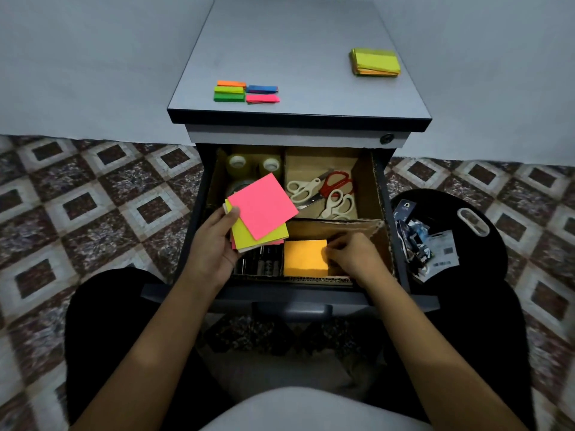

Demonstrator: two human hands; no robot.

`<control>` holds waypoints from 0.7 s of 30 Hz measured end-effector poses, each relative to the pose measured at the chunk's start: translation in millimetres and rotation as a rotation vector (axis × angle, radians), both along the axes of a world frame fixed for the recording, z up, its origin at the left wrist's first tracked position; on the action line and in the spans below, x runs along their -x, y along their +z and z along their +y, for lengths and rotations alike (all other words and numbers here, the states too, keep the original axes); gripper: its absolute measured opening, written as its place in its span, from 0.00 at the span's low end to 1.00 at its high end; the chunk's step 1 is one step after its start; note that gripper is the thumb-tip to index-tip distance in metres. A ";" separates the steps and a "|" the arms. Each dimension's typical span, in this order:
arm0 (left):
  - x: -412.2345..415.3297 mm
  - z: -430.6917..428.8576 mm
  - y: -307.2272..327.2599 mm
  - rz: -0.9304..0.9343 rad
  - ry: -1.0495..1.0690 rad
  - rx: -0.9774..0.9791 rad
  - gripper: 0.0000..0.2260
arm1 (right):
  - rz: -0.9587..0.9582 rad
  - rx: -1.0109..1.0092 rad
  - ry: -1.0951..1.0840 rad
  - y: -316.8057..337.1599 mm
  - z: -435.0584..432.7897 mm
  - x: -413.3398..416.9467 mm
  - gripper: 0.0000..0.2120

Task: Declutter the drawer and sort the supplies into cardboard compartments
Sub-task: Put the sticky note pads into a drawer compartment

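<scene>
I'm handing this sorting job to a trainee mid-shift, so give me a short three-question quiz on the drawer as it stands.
1. True or false: the left hand holds the pink-topped stack of square sticky notes.
2. Where in the dark open drawer do the white- and red-handled scissors lie? A back left compartment; B back right compartment; C front left compartment.
3. Fill in: the right hand touches the ___ square sticky-note pad.
Key: 1 true; 2 B; 3 orange.
</scene>
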State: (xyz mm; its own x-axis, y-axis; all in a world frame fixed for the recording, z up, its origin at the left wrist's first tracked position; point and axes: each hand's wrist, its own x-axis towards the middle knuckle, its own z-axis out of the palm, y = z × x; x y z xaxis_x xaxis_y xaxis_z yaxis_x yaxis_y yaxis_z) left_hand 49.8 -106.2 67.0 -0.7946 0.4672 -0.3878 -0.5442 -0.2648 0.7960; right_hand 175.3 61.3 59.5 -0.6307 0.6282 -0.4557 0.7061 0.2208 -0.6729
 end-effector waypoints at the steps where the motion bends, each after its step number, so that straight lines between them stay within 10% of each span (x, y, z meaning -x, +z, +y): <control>1: 0.1 0.1 -0.3 -0.002 0.000 -0.001 0.12 | -0.033 -0.043 0.029 -0.3 -0.1 -0.9 0.09; 13: -3.0 -0.1 3.9 0.020 -0.012 0.009 0.10 | 0.127 -0.103 -0.039 2.3 -4.0 -3.4 0.09; 21: -22.3 17.9 16.0 0.016 -0.159 -0.014 0.08 | 0.479 0.198 -0.078 37.0 -15.8 5.5 0.15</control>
